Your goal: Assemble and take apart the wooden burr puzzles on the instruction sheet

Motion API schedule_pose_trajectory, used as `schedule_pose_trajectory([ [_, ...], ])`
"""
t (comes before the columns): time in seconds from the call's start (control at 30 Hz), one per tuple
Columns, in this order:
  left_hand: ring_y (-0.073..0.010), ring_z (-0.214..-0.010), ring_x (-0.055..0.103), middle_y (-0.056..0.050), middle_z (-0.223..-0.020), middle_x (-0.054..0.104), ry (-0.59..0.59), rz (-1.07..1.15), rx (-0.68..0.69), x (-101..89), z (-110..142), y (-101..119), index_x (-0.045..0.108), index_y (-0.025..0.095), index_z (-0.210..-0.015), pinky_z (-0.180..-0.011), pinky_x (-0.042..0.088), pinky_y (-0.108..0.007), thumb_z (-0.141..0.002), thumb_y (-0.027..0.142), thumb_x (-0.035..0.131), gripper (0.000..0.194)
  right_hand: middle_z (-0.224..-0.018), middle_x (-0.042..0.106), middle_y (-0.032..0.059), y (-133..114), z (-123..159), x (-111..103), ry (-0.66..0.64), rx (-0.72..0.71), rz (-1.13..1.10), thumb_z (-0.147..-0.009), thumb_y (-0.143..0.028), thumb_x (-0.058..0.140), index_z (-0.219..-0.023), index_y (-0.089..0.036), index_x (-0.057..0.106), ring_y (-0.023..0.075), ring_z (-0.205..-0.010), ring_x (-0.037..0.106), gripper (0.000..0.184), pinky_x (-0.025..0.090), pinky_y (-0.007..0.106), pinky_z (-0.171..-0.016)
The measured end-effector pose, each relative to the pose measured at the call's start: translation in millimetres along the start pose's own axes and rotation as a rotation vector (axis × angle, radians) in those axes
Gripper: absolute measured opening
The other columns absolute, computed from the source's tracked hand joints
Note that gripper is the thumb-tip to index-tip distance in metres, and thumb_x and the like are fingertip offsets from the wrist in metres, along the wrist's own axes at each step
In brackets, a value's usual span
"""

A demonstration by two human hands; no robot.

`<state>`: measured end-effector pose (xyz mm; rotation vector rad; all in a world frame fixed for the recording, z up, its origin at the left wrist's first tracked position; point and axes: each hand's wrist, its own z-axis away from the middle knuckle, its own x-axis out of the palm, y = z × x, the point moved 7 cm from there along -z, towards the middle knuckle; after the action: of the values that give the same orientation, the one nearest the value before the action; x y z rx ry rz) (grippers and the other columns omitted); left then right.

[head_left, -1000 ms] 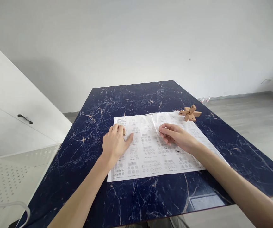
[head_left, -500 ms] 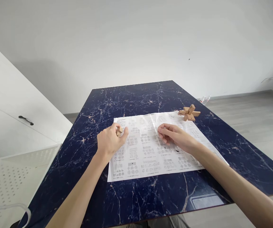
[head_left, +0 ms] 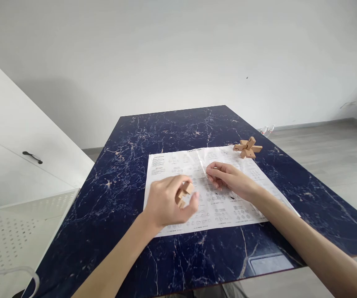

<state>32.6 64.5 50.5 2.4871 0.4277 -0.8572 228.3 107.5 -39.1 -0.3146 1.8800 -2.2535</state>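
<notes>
My left hand (head_left: pixel 168 203) is raised above the near left part of a printed instruction sheet (head_left: pixel 178 165) and its fingers are closed on a small notched wooden puzzle piece (head_left: pixel 184 193). My right hand (head_left: pixel 228 178) rests on the middle of the sheet, fingers curled loosely together with the fingertips on the paper, and I cannot make out anything in them. An assembled wooden cross-shaped puzzle (head_left: pixel 247 148) lies at the sheet's far right corner, apart from both hands.
The sheet lies on a dark blue marbled table (head_left: pixel 172 128). A white perforated tray or cart (head_left: pixel 20 223) stands low at the left, beside a white cabinet with a black handle (head_left: pixel 32 156). Grey floor and a white wall lie beyond.
My left hand picked the small wooden piece off the sheet's far left area and carried it up and toward me, to the right. My right hand stayed in place.
</notes>
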Motion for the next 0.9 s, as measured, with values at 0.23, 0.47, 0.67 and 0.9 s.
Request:
schedule_pose_trajectory([
  [0.23,-0.0087,-0.046,0.054,0.006,-0.059,0.056,-0.123,0.051,0.042,27.0,11.9,16.6,0.062,0.016,-0.092,-0.044,0.04,-0.023,-0.09,0.026,0.059,0.011,-0.079,0.059,-0.0013,-0.3,0.6,2.2,0.012,0.015,0.039,-0.095,-0.056,0.072,-0.088,-0.022,0.059,0.0125,-0.063,0.051,0.037,0.041,0.029,-0.058],
  [0.47,-0.0123,-0.053,0.059,0.003,-0.068,0.065,-0.164,-0.113,0.194,34.0,15.7,17.5,0.062,0.016,-0.094,-0.049,0.042,-0.028,-0.096,0.031,0.06,0.015,-0.077,0.059,-0.0016,-2.9,0.8,5.0,-0.002,-0.023,0.07,-0.096,-0.057,0.071,-0.087,-0.022,0.059,0.0123,-0.062,0.051,0.038,0.041,0.03,-0.058],
  [0.67,-0.0201,-0.074,0.071,-0.004,-0.086,0.075,-0.371,-0.151,0.173,55.2,24.2,8.6,0.068,0.016,-0.103,-0.067,0.051,-0.034,-0.105,0.051,0.056,0.037,-0.076,0.059,-0.0022,-5.3,1.6,5.7,0.008,-0.022,0.095,-0.095,-0.059,0.071,-0.087,-0.022,0.059,0.0123,-0.062,0.051,0.04,0.041,0.03,-0.058],
  [0.9,-0.0239,-0.09,0.072,-0.008,-0.097,0.077,-0.284,0.056,-0.08,39.3,15.0,-3.5,0.069,0.017,-0.11,-0.09,0.052,-0.043,-0.113,0.048,0.033,0.048,-0.071,0.058,-0.0023,-8.8,3.2,8.9,-0.006,-0.058,0.205,-0.095,-0.065,0.067,-0.089,-0.024,0.058,0.0145,-0.059,0.051,0.042,0.038,0.031,-0.056],
])
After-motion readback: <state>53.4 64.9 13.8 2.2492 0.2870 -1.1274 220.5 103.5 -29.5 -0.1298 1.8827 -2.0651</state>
